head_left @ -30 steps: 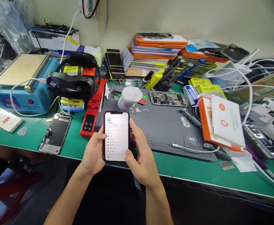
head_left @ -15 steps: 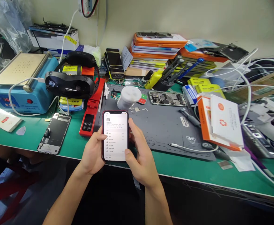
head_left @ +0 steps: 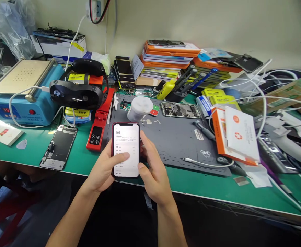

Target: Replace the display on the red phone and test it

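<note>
A smartphone with a lit white screen showing a list menu is held upright between both hands, at the bench's front edge. My left hand grips its left side, the thumb stretched over the middle of the screen. On the phone's right side, my right hand holds the edge, its thumb by the lower right corner and its fingers partly hidden behind. Just beyond the phone stands a white round tub on a dark grey work mat.
An opened phone lies on the mat's far side. A red tool and a detached phone screen are to the left, near a blue heating machine and black headset. Right are an orange-white box and a white cable.
My left thumb has moved from the phone's left edge to the middle of the screen. The view has shifted slightly; both hands still hold the phone.
</note>
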`<state>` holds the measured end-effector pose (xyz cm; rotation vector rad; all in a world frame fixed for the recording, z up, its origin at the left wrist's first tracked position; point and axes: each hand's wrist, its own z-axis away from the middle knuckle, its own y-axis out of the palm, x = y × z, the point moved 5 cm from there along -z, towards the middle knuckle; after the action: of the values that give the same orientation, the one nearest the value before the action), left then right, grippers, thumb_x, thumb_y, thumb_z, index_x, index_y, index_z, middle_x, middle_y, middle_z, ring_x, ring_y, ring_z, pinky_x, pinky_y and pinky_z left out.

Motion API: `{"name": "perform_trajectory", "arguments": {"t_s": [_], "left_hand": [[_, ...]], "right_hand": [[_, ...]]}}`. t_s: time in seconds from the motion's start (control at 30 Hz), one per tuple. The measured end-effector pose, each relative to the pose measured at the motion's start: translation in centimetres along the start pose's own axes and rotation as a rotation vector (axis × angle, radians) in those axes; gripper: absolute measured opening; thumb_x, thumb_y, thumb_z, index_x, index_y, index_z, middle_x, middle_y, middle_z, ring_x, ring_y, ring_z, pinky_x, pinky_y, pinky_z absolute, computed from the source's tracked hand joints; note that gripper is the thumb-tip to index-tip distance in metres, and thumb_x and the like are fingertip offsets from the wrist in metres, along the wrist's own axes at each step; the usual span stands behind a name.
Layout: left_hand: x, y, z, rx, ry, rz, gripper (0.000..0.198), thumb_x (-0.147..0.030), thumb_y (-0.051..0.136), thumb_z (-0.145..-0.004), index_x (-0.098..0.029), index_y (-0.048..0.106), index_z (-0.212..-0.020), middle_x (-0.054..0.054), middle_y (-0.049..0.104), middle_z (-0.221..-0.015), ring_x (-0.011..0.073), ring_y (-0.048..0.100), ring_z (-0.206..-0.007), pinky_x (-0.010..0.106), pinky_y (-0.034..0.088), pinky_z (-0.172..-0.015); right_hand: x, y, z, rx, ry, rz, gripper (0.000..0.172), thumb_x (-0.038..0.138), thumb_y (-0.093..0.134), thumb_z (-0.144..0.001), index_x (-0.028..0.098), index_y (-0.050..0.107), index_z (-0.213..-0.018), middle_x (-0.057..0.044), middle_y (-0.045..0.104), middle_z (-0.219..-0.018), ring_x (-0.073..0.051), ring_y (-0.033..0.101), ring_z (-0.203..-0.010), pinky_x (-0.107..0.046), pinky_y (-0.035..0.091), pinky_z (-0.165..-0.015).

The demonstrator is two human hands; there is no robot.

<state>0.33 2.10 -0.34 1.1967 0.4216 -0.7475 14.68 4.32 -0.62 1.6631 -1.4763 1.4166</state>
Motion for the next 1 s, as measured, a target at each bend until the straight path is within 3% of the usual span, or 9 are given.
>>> {"name": "perform_trajectory", "arguments": {"t_s": [0.1, 0.3, 0.53, 0.73, 0.8, 0.9, 1.0], "left_hand": [[-0.1, 0.0, -0.1, -0.017, -0.020, 0.107, 0.067, -0.032, 0.075, -0.091, -0.023, 0.059, -0.156, 0.010, 0.078, -0.139, 0.0373, 0.069, -0.136, 0.050, 0.053, -0.117], [-0.2, 0.3, -0.1, 0.038, -0.046, 0.197, 0.078, -0.031, 0.069, -0.087, -0.026, 0.052, -0.163, 0.008, 0.075, -0.145, 0.0391, 0.067, -0.138, 0.051, 0.050, -0.120], [-0.3, 0.1, 0.0, 0.001, -0.042, 0.187, 0.081, -0.030, 0.067, -0.086, -0.027, 0.050, -0.165, 0.008, 0.073, -0.149, 0.0399, 0.067, -0.137, 0.052, 0.052, -0.117], [-0.2, -0.2, 0.2, -0.058, -0.026, 0.089, 0.104, -0.006, 0.070, -0.068, -0.028, 0.047, -0.167, 0.006, 0.079, -0.139, 0.0352, 0.067, -0.138, 0.047, 0.050, -0.120], [-0.2, -0.2, 0.1, -0.065, -0.020, 0.087, 0.094, -0.011, 0.072, -0.076, -0.027, 0.049, -0.166, 0.007, 0.079, -0.138, 0.0348, 0.068, -0.137, 0.047, 0.051, -0.119], [-0.2, -0.2, 0.1, -0.063, -0.019, 0.110, 0.073, -0.032, 0.072, -0.095, -0.027, 0.051, -0.164, 0.009, 0.079, -0.138, 0.0352, 0.070, -0.135, 0.048, 0.053, -0.117], [-0.1, -0.3, 0.1, -0.056, -0.018, 0.111, 0.077, -0.027, 0.074, -0.091, -0.028, 0.051, -0.165, 0.008, 0.078, -0.139, 0.0340, 0.070, -0.135, 0.046, 0.055, -0.116]], "right_hand": [[0.0, 0.0, 0.0, -0.013, 0.021, -0.013, 0.064, 0.033, 0.050, -0.112, 0.041, 0.034, -0.174, 0.000, 0.040, -0.180, -0.033, 0.047, -0.159, -0.054, 0.050, -0.126], [-0.4, 0.0, -0.1, -0.087, 0.122, -0.116, 0.055, 0.038, 0.047, -0.115, 0.037, 0.044, -0.170, -0.001, 0.046, -0.177, -0.029, 0.054, -0.155, -0.050, 0.054, -0.123], [-0.6, 0.0, -0.3, -0.129, 0.168, -0.204, 0.054, 0.042, 0.050, -0.115, 0.035, 0.048, -0.168, -0.004, 0.046, -0.177, -0.027, 0.065, -0.143, -0.047, 0.060, -0.116], [-0.7, -0.3, -0.6, -0.217, 0.192, -0.256, 0.048, 0.041, 0.052, -0.113, 0.031, 0.060, -0.159, -0.006, 0.058, -0.168, -0.027, 0.067, -0.140, -0.047, 0.062, -0.112], [-0.9, -0.3, -0.6, -0.232, 0.202, -0.273, 0.047, 0.042, 0.053, -0.112, 0.029, 0.063, -0.157, -0.008, 0.062, -0.164, -0.028, 0.069, -0.137, -0.048, 0.063, -0.109], [-1.1, -0.3, -0.6, -0.241, 0.215, -0.278, 0.045, 0.043, 0.056, -0.111, 0.029, 0.067, -0.153, -0.008, 0.063, -0.163, -0.028, 0.069, -0.138, -0.046, 0.064, -0.106], [-1.2, -0.4, -0.4, -0.251, 0.224, -0.272, 0.043, 0.043, 0.057, -0.111, 0.031, 0.068, -0.151, -0.007, 0.065, -0.161, -0.027, 0.068, -0.138, -0.045, 0.063, -0.106]]}}
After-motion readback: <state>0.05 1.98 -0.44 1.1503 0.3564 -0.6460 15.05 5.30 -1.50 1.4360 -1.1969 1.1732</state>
